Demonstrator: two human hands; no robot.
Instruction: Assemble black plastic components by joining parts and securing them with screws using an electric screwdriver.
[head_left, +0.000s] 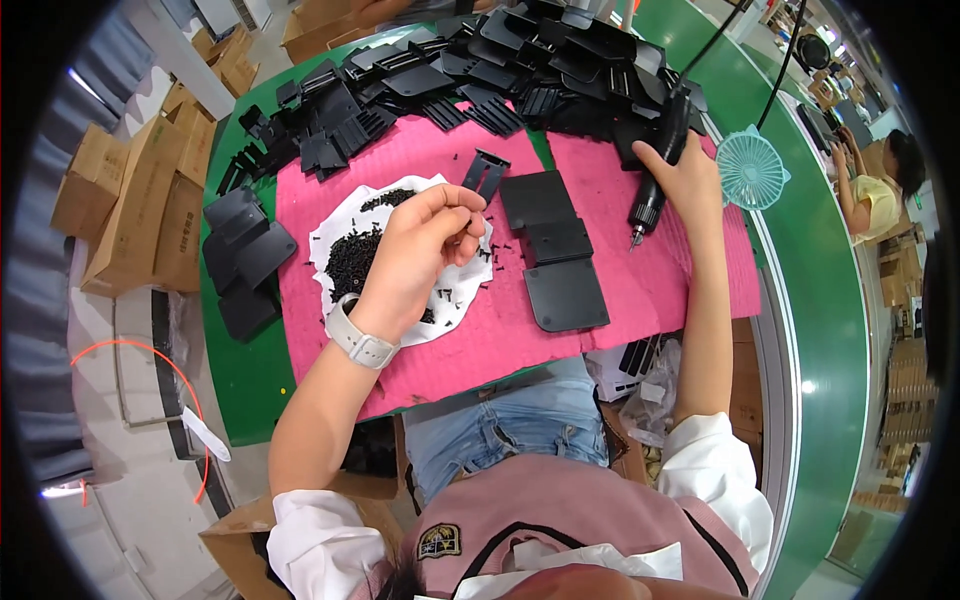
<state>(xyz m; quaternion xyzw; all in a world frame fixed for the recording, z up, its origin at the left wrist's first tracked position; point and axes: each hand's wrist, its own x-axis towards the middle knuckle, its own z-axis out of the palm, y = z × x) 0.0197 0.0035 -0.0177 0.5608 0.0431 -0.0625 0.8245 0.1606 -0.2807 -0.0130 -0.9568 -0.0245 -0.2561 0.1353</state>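
Note:
My left hand [422, 245] is over a white cloth [455, 312] bearing a heap of small black screws [352, 262]. Its fingers are pinched together, and whatever lies between them is too small to make out. My right hand [692, 182] grips a black electric screwdriver [648, 204], its bit pointing down over the pink sheet. Between the hands lies an assembly of flat black plastic plates [566, 292]. Just beyond my left fingertips is a dark slotted plastic piece [486, 174].
Black plastic parts [420, 78] are heaped along the back of the green table [230, 375]. More black plates [245, 262] are stacked at the left. A pink corrugated sheet [420, 375] covers the middle. A small teal fan [752, 168] stands right of my right hand. Another person [880, 190] sits far right.

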